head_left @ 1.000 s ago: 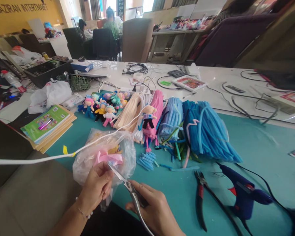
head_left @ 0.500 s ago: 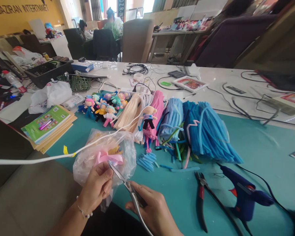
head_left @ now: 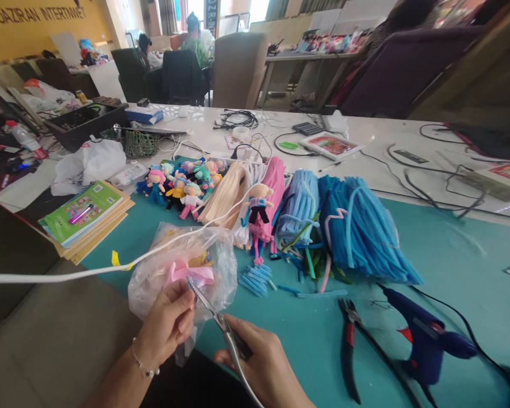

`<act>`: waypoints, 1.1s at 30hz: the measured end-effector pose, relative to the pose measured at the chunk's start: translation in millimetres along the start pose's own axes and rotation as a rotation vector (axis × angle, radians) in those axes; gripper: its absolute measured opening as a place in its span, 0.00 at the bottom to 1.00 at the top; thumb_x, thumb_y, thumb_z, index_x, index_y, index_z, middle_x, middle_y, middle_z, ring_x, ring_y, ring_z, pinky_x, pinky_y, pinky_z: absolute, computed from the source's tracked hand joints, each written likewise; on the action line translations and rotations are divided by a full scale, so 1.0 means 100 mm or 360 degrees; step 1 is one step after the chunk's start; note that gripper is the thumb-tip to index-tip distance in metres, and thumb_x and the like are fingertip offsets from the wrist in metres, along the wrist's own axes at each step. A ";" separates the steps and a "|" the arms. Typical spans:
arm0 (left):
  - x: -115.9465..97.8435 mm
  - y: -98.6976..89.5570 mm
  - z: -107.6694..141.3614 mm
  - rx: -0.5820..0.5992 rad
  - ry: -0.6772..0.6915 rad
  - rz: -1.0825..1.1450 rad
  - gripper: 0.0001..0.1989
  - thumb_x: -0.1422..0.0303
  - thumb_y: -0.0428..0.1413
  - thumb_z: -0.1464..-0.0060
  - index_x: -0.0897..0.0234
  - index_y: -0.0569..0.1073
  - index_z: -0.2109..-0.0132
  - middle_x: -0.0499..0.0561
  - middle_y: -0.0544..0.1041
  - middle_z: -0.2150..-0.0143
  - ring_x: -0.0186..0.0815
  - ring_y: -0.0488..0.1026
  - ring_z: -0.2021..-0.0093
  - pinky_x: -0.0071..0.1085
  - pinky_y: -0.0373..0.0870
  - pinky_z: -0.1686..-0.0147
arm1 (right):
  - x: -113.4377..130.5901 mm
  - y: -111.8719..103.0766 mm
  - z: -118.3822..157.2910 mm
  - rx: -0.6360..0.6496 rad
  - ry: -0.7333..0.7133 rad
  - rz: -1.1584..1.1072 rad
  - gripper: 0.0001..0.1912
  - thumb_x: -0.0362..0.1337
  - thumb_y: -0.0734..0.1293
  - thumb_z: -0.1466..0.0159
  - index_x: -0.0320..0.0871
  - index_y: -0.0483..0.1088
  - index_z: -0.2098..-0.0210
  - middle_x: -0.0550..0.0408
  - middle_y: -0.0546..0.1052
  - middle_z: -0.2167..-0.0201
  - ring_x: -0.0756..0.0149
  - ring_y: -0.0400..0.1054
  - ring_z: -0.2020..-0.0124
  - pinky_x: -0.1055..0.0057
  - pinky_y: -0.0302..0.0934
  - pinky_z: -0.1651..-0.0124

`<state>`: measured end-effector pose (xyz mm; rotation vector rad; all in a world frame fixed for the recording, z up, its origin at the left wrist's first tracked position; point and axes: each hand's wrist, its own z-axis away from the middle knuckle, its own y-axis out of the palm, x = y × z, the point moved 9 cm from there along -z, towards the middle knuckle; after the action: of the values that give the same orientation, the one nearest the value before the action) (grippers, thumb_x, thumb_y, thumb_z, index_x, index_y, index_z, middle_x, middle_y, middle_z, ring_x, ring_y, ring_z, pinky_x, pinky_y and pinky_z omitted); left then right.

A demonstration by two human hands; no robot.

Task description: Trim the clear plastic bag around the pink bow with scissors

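Observation:
Low in the view, my left hand (head_left: 168, 320) is closed in a pinch, a bracelet round its wrist. Whatever small piece it pinches is mostly hidden by the fingers. My right hand (head_left: 266, 357) grips metal scissors (head_left: 215, 311) with a toothed blade, their tips touching or very near the left fingertips. Just behind lies a clear plastic bag (head_left: 147, 286), with a pink ribbon-like strip (head_left: 179, 273) in or on it. Short blue pipe cleaner pieces (head_left: 255, 279) lie to the right. A small doll (head_left: 259, 209) rests on the pink pipe cleaners (head_left: 275, 170).
Several small dolls (head_left: 190, 198) sit behind the bag. Blue pipe cleaner bundles (head_left: 357, 232) stand right of centre. Cutting pliers (head_left: 348, 340) and a glue gun (head_left: 427, 334) lie at right. A white cable (head_left: 89, 275) crosses above the bag. Notebooks (head_left: 85, 212) are stacked at left.
The whole scene has shifted slightly right as the camera turned a little. Both hands and the scissors keep nearly the same pose.

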<state>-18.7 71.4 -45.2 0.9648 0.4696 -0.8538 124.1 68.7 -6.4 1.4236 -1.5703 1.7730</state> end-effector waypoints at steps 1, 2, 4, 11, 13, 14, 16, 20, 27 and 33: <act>0.00 0.00 0.00 0.0007 0.0004 -0.0004 0.24 0.57 0.71 0.67 0.66 0.67 0.74 0.38 0.65 0.83 0.17 0.51 0.90 0.16 0.43 0.92 | 0.00 0.00 0.00 -0.0002 -0.0003 -0.0007 0.33 0.62 0.63 0.40 0.38 0.77 0.58 0.52 0.77 0.76 0.67 0.68 0.78 0.75 0.62 0.75; 0.00 0.00 0.00 0.0013 0.0006 -0.0009 0.24 0.57 0.71 0.67 0.66 0.66 0.75 0.38 0.64 0.84 0.17 0.51 0.90 0.16 0.43 0.92 | 0.01 -0.01 0.00 -0.0004 -0.0006 -0.0016 0.34 0.63 0.63 0.42 0.38 0.76 0.57 0.51 0.77 0.75 0.66 0.69 0.77 0.75 0.62 0.74; 0.00 0.01 0.00 0.0021 0.0000 -0.0018 0.24 0.57 0.71 0.67 0.66 0.67 0.75 0.38 0.63 0.85 0.17 0.51 0.90 0.16 0.43 0.92 | 0.02 -0.02 0.00 -0.0010 -0.0008 -0.0033 0.35 0.64 0.64 0.43 0.38 0.76 0.55 0.50 0.78 0.73 0.65 0.70 0.76 0.74 0.63 0.73; 0.02 0.02 0.01 0.0023 -0.0010 -0.0031 0.24 0.57 0.71 0.68 0.66 0.67 0.74 0.37 0.63 0.86 0.17 0.51 0.91 0.16 0.43 0.92 | 0.01 -0.03 -0.01 -0.0018 -0.0001 -0.0036 0.36 0.65 0.63 0.43 0.40 0.75 0.53 0.48 0.79 0.70 0.64 0.72 0.75 0.73 0.65 0.72; 0.03 0.01 0.01 0.0021 -0.0010 -0.0037 0.24 0.56 0.71 0.68 0.65 0.67 0.74 0.37 0.63 0.86 0.17 0.51 0.91 0.16 0.43 0.92 | 0.00 -0.03 -0.01 -0.0033 -0.0003 -0.0026 0.35 0.64 0.64 0.42 0.40 0.76 0.53 0.48 0.79 0.71 0.64 0.71 0.77 0.73 0.65 0.73; 0.03 0.01 0.01 0.0023 -0.0008 -0.0040 0.24 0.56 0.71 0.68 0.65 0.67 0.74 0.37 0.63 0.86 0.18 0.51 0.91 0.16 0.43 0.92 | -0.01 -0.03 -0.01 -0.0042 -0.0007 -0.0022 0.35 0.63 0.63 0.42 0.40 0.76 0.53 0.49 0.79 0.72 0.65 0.71 0.77 0.74 0.65 0.74; 0.03 0.01 0.01 0.0033 -0.0005 -0.0044 0.24 0.57 0.71 0.66 0.65 0.66 0.73 0.37 0.63 0.85 0.18 0.51 0.91 0.16 0.43 0.92 | 0.00 -0.03 -0.01 -0.0063 -0.0023 -0.0014 0.34 0.63 0.62 0.40 0.39 0.76 0.53 0.50 0.78 0.75 0.66 0.69 0.79 0.74 0.64 0.75; 0.02 0.02 0.01 0.0047 0.0002 -0.0034 0.23 0.57 0.70 0.64 0.65 0.66 0.72 0.38 0.65 0.83 0.18 0.51 0.91 0.17 0.43 0.92 | 0.01 -0.05 -0.02 -0.0082 -0.0016 0.0003 0.35 0.62 0.60 0.38 0.36 0.78 0.56 0.51 0.76 0.79 0.67 0.67 0.80 0.75 0.63 0.75; -0.02 0.02 0.03 0.0035 0.0064 -0.0035 0.22 0.57 0.69 0.61 0.65 0.65 0.73 0.38 0.64 0.82 0.18 0.51 0.89 0.18 0.43 0.91 | -0.01 -0.05 -0.07 0.0029 0.0107 -0.0035 0.42 0.70 0.58 0.45 0.37 0.77 0.60 0.55 0.73 0.79 0.69 0.62 0.80 0.76 0.59 0.77; -0.02 0.01 0.04 0.0010 0.0084 0.0001 0.22 0.57 0.68 0.60 0.65 0.65 0.73 0.38 0.64 0.81 0.18 0.51 0.89 0.18 0.43 0.91 | -0.07 0.00 -0.04 0.0113 0.0166 -0.0152 0.44 0.71 0.58 0.47 0.38 0.76 0.56 0.52 0.76 0.74 0.65 0.65 0.76 0.73 0.60 0.73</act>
<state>-19.3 69.3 -41.6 0.9949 0.5119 -0.8311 125.5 74.7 -11.5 1.3900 -1.3770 1.8323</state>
